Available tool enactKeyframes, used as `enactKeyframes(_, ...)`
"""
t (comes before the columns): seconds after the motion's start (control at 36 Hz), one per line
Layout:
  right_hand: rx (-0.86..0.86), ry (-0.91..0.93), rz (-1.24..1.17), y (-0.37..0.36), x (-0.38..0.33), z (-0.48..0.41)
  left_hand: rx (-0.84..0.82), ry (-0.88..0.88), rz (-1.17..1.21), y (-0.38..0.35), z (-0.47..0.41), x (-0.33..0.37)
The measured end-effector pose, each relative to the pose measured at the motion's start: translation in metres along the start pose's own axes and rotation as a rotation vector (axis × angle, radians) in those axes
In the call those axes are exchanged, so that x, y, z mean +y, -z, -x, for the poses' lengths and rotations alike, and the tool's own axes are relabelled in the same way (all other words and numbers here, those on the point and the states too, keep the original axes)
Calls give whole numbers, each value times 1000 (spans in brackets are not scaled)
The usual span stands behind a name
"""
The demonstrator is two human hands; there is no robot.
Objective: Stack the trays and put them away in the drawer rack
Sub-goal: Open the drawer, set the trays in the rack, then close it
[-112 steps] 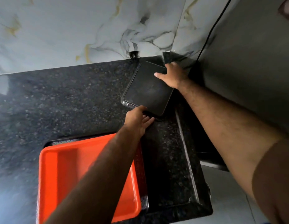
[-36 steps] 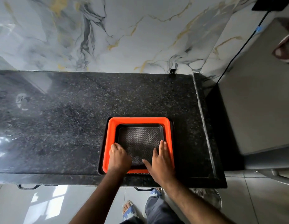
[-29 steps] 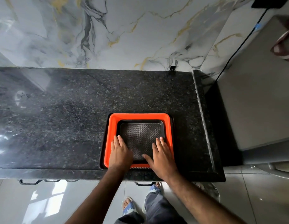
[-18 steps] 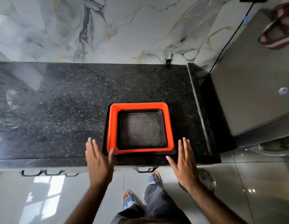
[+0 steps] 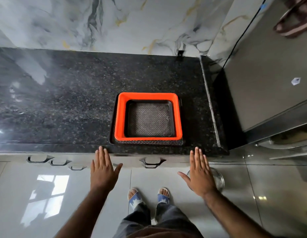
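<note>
Three trays sit nested near the front edge of the black granite counter (image 5: 63, 103). A small dark tray (image 5: 149, 119) with a patterned floor lies inside an orange tray (image 5: 119, 117), which rests on a larger dark patterned tray (image 5: 149, 142). My left hand (image 5: 102, 170) hovers flat and empty in front of the counter edge, below and left of the stack. To the stack's lower right, my right hand (image 5: 200, 172) is spread flat as well, holding nothing. Drawer handles (image 5: 151, 162) show under the counter edge between my hands.
More drawer handles (image 5: 58, 162) line the cabinet front to the left. A grey fridge (image 5: 269, 74) stands right of the counter, with a black cable (image 5: 242, 31) along it. A round metal item (image 5: 218, 179) lies on the glossy tiled floor behind my right hand. My feet (image 5: 149, 196) stand below.
Both hands came off the stacked trays and drew back past the counter edge, spreading apart. The view pulled back, so the drawer fronts and floor now show. The trays stayed put.
</note>
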State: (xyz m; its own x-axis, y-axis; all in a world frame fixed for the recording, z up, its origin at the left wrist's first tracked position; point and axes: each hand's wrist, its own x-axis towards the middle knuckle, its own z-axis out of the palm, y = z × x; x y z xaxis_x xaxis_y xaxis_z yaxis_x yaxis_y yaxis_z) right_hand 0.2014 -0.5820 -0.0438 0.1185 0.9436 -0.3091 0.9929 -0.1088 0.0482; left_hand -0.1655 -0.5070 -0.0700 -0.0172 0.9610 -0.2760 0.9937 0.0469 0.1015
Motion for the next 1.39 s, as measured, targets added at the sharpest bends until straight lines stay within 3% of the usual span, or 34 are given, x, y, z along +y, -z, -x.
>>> enactKeyframes(0.14,-38,34,18,2,6,3,-6,-29,57,-5,25,26)
enactKeyframes(0.36,-41,30,-15,1,6,0,-281,-525,-1,-67,60,92)
enactKeyframes(0.44,-24,30,-22,-1,6,-1,-423,-486,-23,-81,33,116)
enactKeyframes(0.61,3,31,-52,-3,4,-4,-482,-444,-50,-94,-10,144)
enactKeyframes(0.75,21,26,-71,-7,4,-4,-430,-447,-68,-110,-7,144)
enactKeyframes(1.06,77,-20,-60,-10,-5,1,-572,-498,-54,-110,33,122)
enactKeyframes(1.11,67,-19,-61,-13,-5,6,-505,-516,63,-97,49,112)
enactKeyframes(1.19,32,-15,-79,-33,-3,28,-131,-630,256,-73,78,90)
enactKeyframes(1.28,-1,2,-56,-59,-1,58,155,-624,242,-64,100,63)
enactKeyframes(1.33,13,8,-38,-67,0,73,196,-502,125,-56,106,50)
enactKeyframes(1.39,16,9,-33,-69,-1,84,99,-375,-26,-55,109,36)
